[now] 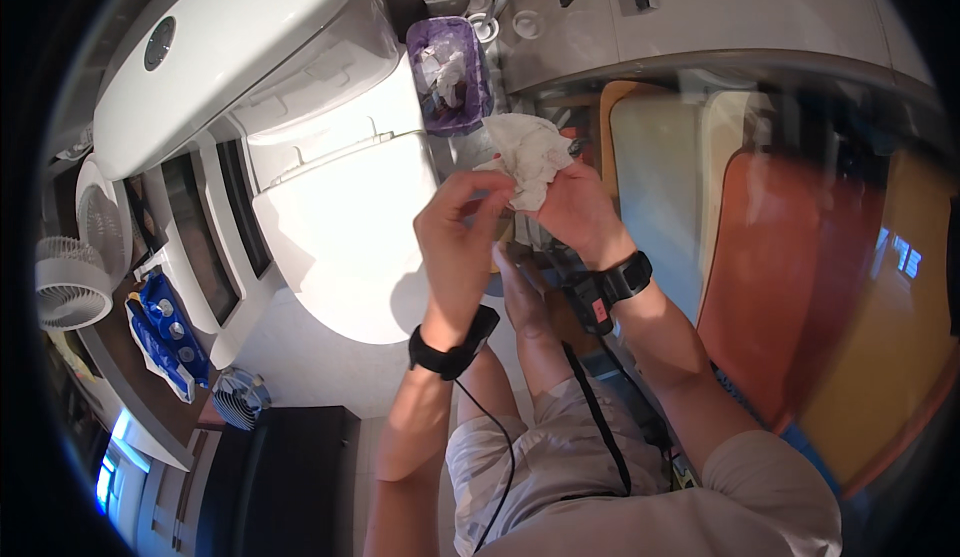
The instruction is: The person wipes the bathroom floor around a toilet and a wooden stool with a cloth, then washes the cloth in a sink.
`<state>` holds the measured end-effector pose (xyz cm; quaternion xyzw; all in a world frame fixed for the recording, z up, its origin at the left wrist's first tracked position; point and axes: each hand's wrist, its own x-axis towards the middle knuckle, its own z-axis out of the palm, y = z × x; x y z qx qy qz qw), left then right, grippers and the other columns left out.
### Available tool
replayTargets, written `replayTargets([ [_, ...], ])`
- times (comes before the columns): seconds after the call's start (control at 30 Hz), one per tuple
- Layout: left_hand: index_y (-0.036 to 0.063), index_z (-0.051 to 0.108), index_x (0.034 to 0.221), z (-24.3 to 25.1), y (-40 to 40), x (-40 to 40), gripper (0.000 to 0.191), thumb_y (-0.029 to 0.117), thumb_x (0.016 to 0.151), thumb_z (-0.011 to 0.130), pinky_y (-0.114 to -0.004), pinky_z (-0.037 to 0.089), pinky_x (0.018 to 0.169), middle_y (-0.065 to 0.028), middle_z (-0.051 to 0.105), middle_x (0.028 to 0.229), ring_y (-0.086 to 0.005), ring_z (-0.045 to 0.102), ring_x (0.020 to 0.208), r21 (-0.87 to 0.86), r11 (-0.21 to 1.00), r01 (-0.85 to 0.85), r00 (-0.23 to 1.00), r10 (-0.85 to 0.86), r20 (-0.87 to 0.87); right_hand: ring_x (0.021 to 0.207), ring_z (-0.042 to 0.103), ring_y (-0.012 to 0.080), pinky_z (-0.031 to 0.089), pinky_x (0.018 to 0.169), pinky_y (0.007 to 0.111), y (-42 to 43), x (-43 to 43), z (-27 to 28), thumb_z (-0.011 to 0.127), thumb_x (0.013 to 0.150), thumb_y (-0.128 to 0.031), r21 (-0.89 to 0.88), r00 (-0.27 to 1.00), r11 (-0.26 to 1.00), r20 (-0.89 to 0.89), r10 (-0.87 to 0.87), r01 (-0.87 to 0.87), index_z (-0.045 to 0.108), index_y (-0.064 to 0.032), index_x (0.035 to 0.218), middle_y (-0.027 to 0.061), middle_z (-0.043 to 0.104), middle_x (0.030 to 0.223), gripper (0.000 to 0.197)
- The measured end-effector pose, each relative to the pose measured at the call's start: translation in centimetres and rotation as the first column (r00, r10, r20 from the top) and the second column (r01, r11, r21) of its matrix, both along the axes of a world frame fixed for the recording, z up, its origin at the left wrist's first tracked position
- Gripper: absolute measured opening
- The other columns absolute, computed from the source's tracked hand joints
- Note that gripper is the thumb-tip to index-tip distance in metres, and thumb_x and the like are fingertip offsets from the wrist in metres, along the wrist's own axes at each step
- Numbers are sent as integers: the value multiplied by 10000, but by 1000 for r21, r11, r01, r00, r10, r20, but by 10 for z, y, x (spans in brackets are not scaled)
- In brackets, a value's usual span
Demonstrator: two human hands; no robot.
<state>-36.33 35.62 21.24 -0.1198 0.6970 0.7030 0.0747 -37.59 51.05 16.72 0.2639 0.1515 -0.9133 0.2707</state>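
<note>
A crumpled white tissue [521,153] is held up in front of me between both hands. The thumb and fingertips of my left hand [461,208] pinch its lower left edge. My right hand [576,208] supports it from the right, palm partly turned up; its fingers are largely hidden behind the paper. Just beyond the tissue stands a small bin with a purple liner [456,123], which has crumpled white paper in it. To the left of my hands is a white toilet with its lid [337,242] down. Each wrist wears a black strapped device.
The toilet tank [225,62] rises at the upper left. Rounded coloured panels [780,257] stand close on my right, under a grey cabinet [720,9]. At the left are a white fan [71,283] and a blue packet [169,332]. A cable hangs from my left wrist device.
</note>
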Motion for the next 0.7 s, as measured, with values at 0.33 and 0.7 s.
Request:
replayTargets([
  [0.33,31,677,913,-20,25,0,189,-19,730,677,-290,491,656,-79,619,952,-191,609,770,-448,893,-51,957,-84,-276,1098,532,241,426,943,373,-8,11,-24,305,966,-216,-192,992,975,-35,-124,115,455,-2,1250,121,531,1225,386],
  [0.7,6,697,833,-14,13,-4,80,-21,763,670,-229,477,625,-71,660,785,-125,602,664,-338,937,-85,992,48,-115,1142,507,247,412,971,398,-12,13,-25,321,963,-197,33,983,985,73,-171,169,447,-12,1251,116,522,1242,365],
])
